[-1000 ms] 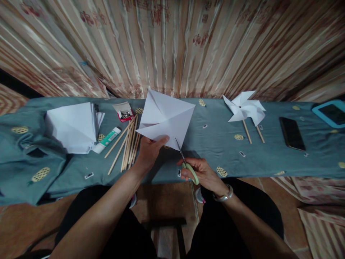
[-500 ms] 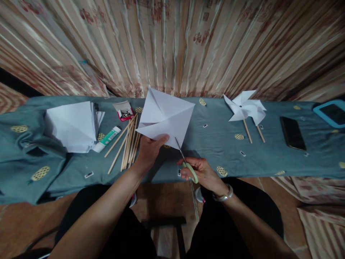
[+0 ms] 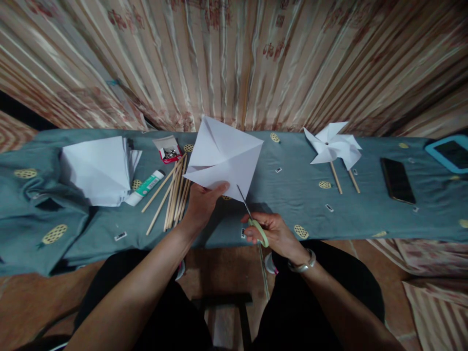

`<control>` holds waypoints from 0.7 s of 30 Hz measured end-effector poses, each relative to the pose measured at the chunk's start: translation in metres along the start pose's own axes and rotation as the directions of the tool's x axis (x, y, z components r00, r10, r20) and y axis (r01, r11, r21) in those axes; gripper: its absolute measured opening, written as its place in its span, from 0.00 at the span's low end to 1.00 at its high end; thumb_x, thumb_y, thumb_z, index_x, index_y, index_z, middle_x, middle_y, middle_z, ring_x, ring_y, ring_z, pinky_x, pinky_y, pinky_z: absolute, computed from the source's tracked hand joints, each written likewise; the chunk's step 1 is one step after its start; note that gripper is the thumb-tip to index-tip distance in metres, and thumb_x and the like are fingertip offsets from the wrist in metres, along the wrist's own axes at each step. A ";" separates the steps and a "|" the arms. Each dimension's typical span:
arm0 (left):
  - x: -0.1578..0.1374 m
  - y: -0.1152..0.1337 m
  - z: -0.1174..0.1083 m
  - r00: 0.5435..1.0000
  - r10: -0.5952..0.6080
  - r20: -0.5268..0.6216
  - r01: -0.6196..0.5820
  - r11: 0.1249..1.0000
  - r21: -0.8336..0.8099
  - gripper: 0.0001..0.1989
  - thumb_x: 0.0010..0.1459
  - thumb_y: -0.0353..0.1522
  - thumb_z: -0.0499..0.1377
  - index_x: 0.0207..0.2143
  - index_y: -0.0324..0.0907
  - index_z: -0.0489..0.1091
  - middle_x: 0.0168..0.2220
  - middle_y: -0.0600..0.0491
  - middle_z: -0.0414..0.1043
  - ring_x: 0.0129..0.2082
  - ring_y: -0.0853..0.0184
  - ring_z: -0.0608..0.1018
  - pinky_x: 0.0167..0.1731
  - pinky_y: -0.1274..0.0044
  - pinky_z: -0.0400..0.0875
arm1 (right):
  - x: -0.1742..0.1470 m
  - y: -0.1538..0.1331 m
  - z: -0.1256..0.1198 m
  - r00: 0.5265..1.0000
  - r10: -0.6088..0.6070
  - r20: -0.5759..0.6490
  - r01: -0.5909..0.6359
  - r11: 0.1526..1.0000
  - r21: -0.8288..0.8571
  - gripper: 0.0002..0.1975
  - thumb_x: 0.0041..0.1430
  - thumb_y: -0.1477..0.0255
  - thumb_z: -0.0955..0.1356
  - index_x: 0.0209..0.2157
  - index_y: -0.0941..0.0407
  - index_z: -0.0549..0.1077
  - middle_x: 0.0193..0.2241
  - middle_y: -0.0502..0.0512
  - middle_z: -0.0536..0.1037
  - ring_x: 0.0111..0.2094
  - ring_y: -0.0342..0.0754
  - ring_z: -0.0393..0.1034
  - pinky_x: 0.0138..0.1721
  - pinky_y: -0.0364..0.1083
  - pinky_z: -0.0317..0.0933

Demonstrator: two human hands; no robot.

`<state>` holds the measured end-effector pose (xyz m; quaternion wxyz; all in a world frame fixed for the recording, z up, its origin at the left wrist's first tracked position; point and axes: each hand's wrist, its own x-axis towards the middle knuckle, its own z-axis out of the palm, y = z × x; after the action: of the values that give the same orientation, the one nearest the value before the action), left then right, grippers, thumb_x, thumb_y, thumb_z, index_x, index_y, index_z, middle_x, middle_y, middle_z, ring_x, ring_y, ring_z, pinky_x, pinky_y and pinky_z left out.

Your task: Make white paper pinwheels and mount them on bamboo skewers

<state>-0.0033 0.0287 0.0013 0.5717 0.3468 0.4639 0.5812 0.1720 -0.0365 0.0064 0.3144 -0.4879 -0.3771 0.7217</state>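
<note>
"Pleated fabric (image 3: 234, 63) hangs behind the cloth-covered desk (image 3: 287, 195). Where's the white sheet (image 3: 237, 153)?"

"Over the desk, its lower edge pinched in the left grip (image 3: 202, 204)."

"And the right grip (image 3: 274, 229)?"

"Wrapped around green-handled scissors (image 3: 261, 233) at the sheet's near corner; pinwheels (image 3: 331, 146) lie farther right."
</note>
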 end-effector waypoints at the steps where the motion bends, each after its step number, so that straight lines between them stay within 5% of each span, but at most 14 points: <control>1: 0.000 0.000 0.000 1.000 0.000 0.000 0.000 1.000 0.005 0.17 0.40 0.32 0.70 0.35 0.39 0.75 0.38 0.49 0.79 0.38 0.60 0.79 0.43 0.67 0.74 | 0.000 0.000 0.000 1.000 0.003 -0.003 -0.003 1.000 -0.001 0.24 0.36 0.57 0.80 0.31 0.57 0.76 0.19 0.44 0.74 0.19 0.36 0.66 0.22 0.37 0.62; 21: -0.001 0.001 -0.001 1.000 0.013 -0.005 -0.013 1.000 0.027 0.17 0.41 0.32 0.70 0.36 0.38 0.75 0.37 0.49 0.80 0.38 0.61 0.79 0.43 0.67 0.74 | 0.000 -0.001 0.001 1.000 -0.015 -0.003 0.015 1.000 0.006 0.23 0.36 0.58 0.80 0.30 0.57 0.76 0.19 0.44 0.74 0.18 0.36 0.65 0.21 0.38 0.62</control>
<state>-0.0041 0.0280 0.0017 0.5621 0.3558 0.4708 0.5795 0.1713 -0.0359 0.0071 0.3217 -0.4851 -0.3783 0.7198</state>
